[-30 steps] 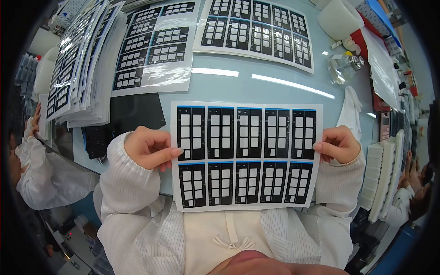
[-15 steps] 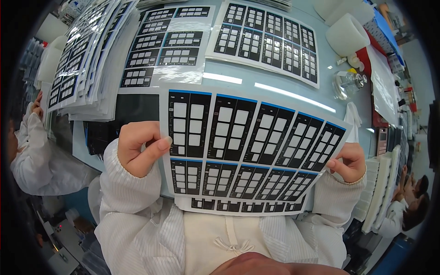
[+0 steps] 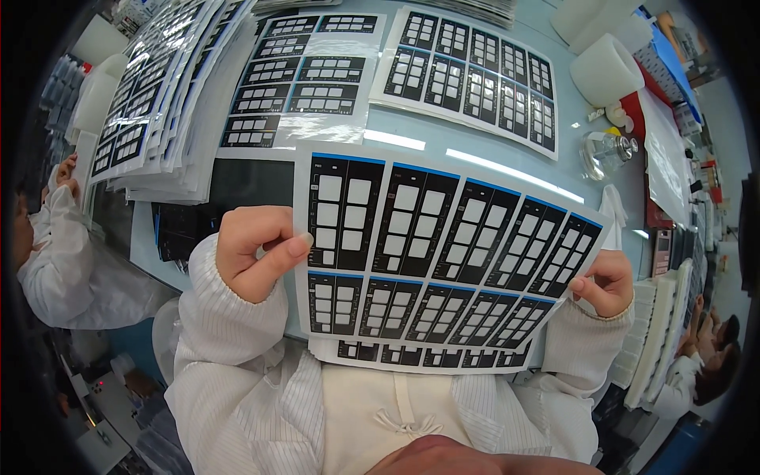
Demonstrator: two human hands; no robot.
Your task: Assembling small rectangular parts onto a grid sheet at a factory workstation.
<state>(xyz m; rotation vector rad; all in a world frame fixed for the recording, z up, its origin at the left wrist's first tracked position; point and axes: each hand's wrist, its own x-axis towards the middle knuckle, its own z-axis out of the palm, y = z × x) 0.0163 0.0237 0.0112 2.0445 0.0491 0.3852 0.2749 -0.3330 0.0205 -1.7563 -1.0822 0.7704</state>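
Note:
A printed label sheet (image 3: 450,279) with rows of black panels, white squares and blue edges is held up before me, tilted toward me. My left hand (image 3: 261,249) pinches its left edge between thumb and fingers. At the right edge my right hand (image 3: 603,286) grips it the same way, fingers mostly behind the sheet. Below its lower border another similar sheet (image 3: 427,358) shows in part, nearer my body. Beyond the held sheet lies a pile of like sheets (image 3: 467,79), and left of that another printed sheet (image 3: 305,79) lies on the table.
A tall stack of sheets (image 3: 162,87) stands at the far left. To the right are a white roll (image 3: 608,70), a glass bottle (image 3: 606,150) and a red-edged tray (image 3: 665,150). A co-worker in white (image 3: 71,253) sits at left; other people are at the right edge.
The view has shifted slightly, so the table and its piles appear a little to the right and lower. Both hands keep their hold on the sheet; its left side appears slightly farther right.

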